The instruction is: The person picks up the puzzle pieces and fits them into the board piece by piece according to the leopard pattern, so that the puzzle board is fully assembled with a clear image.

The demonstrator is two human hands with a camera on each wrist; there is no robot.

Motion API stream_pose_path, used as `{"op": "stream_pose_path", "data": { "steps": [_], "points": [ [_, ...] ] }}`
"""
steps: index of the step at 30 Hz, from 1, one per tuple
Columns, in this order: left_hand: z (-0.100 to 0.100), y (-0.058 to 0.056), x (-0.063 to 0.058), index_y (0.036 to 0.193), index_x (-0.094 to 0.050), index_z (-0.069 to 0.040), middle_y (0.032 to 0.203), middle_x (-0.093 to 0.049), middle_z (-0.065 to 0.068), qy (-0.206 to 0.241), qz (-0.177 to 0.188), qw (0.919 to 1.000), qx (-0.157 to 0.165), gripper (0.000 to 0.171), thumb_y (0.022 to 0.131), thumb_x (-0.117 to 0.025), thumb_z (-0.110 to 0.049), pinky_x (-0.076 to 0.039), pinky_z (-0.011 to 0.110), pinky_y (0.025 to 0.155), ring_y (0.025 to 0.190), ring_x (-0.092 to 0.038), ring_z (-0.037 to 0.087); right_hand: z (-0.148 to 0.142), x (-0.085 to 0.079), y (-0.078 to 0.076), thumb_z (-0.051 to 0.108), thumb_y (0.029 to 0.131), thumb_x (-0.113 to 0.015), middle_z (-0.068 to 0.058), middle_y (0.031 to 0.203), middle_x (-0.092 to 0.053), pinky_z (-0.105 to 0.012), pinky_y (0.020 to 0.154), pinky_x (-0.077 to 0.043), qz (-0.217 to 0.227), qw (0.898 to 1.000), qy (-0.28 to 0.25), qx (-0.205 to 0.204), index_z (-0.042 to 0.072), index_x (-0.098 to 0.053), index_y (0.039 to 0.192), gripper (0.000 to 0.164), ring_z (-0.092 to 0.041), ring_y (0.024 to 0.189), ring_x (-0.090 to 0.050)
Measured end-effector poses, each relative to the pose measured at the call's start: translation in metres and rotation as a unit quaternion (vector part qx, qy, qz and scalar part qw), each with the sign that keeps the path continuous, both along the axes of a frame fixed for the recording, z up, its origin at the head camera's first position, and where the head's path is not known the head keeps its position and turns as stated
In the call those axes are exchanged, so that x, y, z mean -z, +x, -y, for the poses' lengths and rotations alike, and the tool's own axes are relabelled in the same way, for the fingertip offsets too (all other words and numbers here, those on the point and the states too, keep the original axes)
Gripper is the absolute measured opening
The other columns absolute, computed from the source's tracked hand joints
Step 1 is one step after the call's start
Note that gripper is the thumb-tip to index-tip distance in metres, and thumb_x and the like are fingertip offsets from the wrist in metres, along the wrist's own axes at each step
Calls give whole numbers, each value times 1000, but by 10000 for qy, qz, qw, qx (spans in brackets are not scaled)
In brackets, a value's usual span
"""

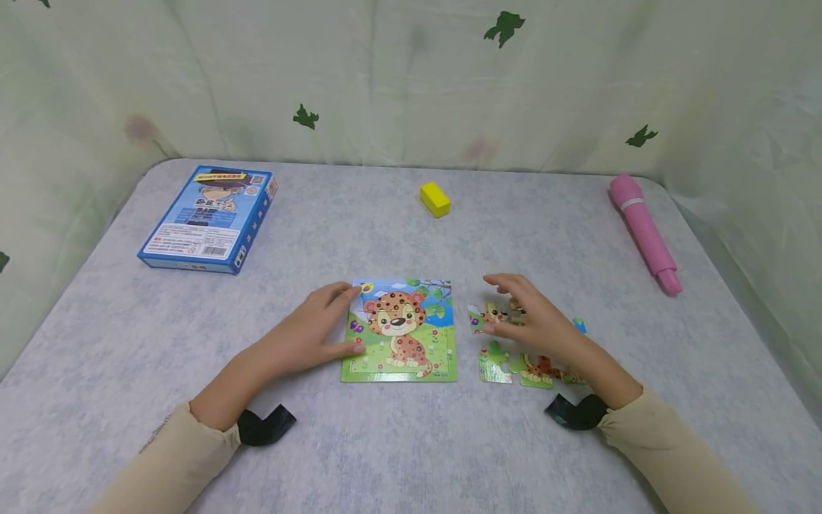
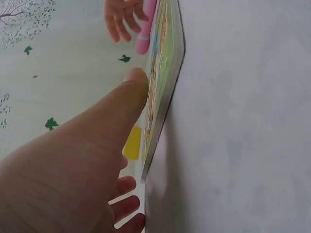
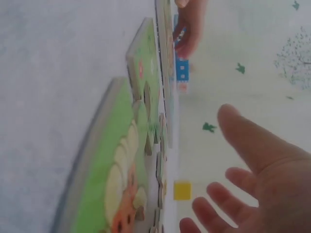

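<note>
A square leopard puzzle board (image 1: 398, 330) lies flat on the table in front of the person. The left hand (image 1: 308, 332) is at its left side, thumb over the lower left edge and fingertips at the upper left corner; the fingers look relaxed. In the left wrist view the thumb (image 2: 129, 92) overlaps the board's edge. Right of the board, the right hand (image 1: 539, 321) hovers over loose puzzle pieces (image 1: 496, 364), fingers spread with nothing between them. The right wrist view shows thick pieces (image 3: 114, 160) close by, below the hand. The palm partly hides several pieces in the head view.
A blue box (image 1: 208, 214) lies at the back left. Near the table's back edge is a yellow block (image 1: 435, 200). At the back right rests a pink cylindrical object (image 1: 645, 232) with a narrower end. A patterned curtain (image 1: 398, 78) hangs behind the table.
</note>
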State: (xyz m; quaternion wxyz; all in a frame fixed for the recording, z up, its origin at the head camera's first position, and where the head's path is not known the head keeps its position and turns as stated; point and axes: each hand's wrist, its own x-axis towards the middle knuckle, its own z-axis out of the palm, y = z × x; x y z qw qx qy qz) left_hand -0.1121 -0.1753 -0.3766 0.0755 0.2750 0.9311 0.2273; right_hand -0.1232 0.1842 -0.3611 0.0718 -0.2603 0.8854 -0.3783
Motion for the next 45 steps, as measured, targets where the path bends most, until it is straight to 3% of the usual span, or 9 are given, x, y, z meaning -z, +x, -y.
{"op": "stream_pose_path", "data": {
  "steps": [9,17,24,29,38,45],
  "points": [
    [14,4,5,143,-24,-9,141,-23,12,208,166,9995,166,92,75,-59,-60,-21,48,101,129,-19,29,-10,9,-3,27,80,-68,-5,130,-40,-40,87,-39,370,9989,243,-128,10,-38,135,65,-20,108,-43],
    [18,4,7,143,-25,-11,142,-23,9,253,191,9990,308,93,73,-61,-61,-20,49,101,129,-18,28,-12,12,-6,17,80,-68,-10,126,-46,-45,93,-35,107,9977,551,-384,4,-48,128,54,-26,116,-40],
    [19,3,8,142,-26,-11,142,-24,8,221,169,9991,335,96,70,-62,-63,-20,49,101,129,-18,28,-9,10,-1,19,82,-67,-10,119,-48,-42,84,-41,-16,9970,710,-304,5,-55,123,45,-25,108,-44],
    [18,3,8,142,-27,-10,142,-25,9,262,131,9991,305,96,70,-63,-62,-21,50,101,129,-18,29,-5,5,0,17,80,-69,-9,119,-48,-40,82,-44,-123,9985,492,-227,4,-55,122,46,-23,106,-46],
    [18,4,8,142,-28,-10,141,-26,9,315,91,9991,282,96,69,-64,-62,-21,50,100,128,-20,29,29,-13,6,10,78,-70,-6,116,-48,-39,84,-43,-680,9961,-43,-559,4,-55,122,47,-20,107,-45],
    [18,3,9,141,-29,-10,141,-27,10,356,61,9989,288,95,69,-65,-60,-22,50,100,128,-20,29,72,-15,5,14,78,-71,-3,114,-49,-34,83,-43,-794,9931,-328,-797,6,-57,120,45,-17,107,-44]
  ]
}}
